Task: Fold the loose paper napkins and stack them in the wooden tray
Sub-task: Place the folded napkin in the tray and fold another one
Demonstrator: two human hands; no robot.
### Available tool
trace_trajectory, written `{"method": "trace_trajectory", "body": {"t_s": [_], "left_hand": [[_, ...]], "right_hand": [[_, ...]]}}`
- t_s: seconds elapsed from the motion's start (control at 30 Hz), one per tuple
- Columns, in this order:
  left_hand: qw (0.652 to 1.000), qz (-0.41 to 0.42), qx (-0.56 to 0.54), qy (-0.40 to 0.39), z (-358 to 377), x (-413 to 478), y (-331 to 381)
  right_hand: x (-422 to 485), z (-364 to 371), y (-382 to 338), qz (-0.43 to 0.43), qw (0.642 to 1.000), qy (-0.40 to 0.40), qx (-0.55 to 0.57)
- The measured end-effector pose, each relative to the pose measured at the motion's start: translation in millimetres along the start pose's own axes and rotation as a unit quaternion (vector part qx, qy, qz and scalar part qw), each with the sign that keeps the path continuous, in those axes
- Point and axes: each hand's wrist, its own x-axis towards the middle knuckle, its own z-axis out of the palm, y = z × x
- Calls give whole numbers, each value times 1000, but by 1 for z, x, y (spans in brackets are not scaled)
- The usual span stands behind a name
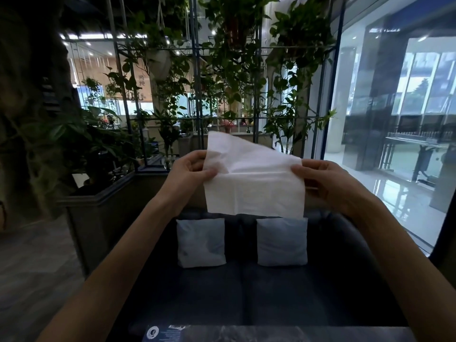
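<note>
A white paper napkin (254, 188) hangs in the air at the centre of the view, held up in front of the person, well above the dark sofa (241, 292). The left hand (190, 169) pinches its 9 o'clock edge, thumb in front and fingers curled behind the sheet. The right hand (323, 181) pinches the 3 o'clock edge in the same way. A crease runs across the middle from hand to hand; the lower half hangs flat toward 6 o'clock, while the upper half stands up in a slack peak toward 11 o'clock. The sheet looks very light, thin and limp, so it will likely sag wherever it is unsupported and may tear if pulled taut. The ends of the crease, where both hands hold it, seem the right grip for bringing the upper half down onto the lower. Two pale blue cushions (201, 241) lean on the sofa back at 6 o'clock below the napkin, and a table edge (296, 334) shows at the bottom. The wooden tray is not in view.
</note>
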Motion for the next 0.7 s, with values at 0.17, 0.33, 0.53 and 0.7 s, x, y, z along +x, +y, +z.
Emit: {"method": "trace_trajectory", "body": {"t_s": [0.17,0.33,0.53,0.7], "left_hand": [[999,5,-40,30,-1,2,1],[993,53,-86,62,5,-2,8],[985,122,-74,95,6,-7,13],[984,122,-108,78,4,-10,18]], "right_hand": [[-7,2,-7,-29,998,-14,50],[-12,8,-12,-70,995,-5,71],[-17,14,-18,-147,986,18,76],[-24,16,-22,-159,986,11,51]]}}
